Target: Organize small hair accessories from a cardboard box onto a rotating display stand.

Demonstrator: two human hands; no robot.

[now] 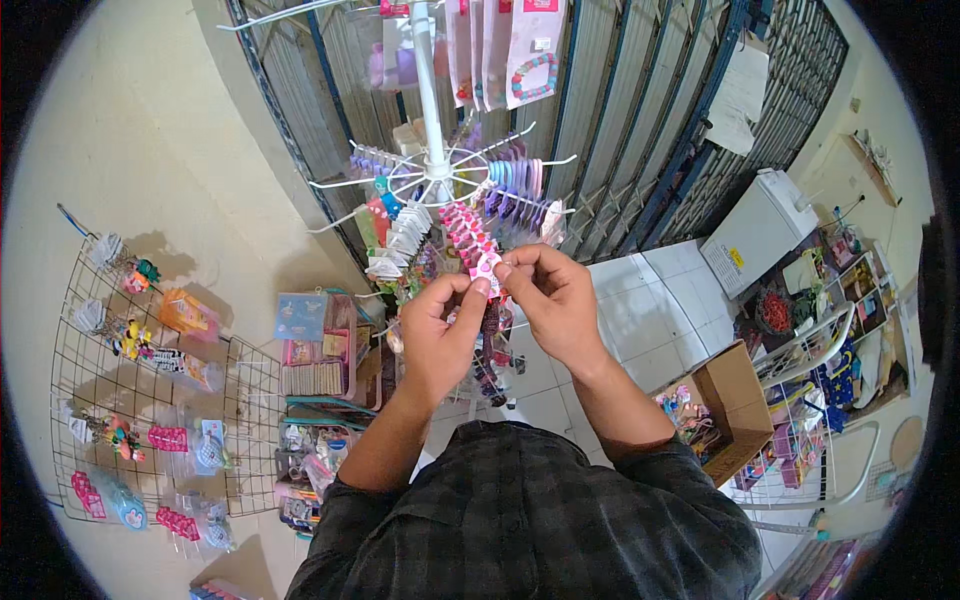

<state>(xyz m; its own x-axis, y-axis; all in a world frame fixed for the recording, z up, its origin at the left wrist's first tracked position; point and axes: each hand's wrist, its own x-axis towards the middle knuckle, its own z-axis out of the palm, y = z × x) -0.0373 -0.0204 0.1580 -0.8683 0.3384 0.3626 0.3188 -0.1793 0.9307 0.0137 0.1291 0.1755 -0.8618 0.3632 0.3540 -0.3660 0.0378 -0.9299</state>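
In front of my chest, my left hand (444, 334) and my right hand (550, 304) pinch a small pink-and-white card (487, 271) between thumbs and fingers. The card is at the near end of a row of pink-and-white carded items (466, 227) hanging from a white wire display rack (438, 169). Dark beaded or braided strands (490, 337) hang just below the card, between my hands. To the left of that row hang white tags (407, 234) on another arm of the rack. Purple hair clips or similar pieces (517, 204) hang on the arms to the right.
Packaged bracelets (534, 79) hang higher on the rack, before a folding metal gate (600, 135). A black wire grid (142, 390) with small goods stands at the left wall, near a pink basket (351, 345). An open cardboard box (739, 409) with colourful items is at my right.
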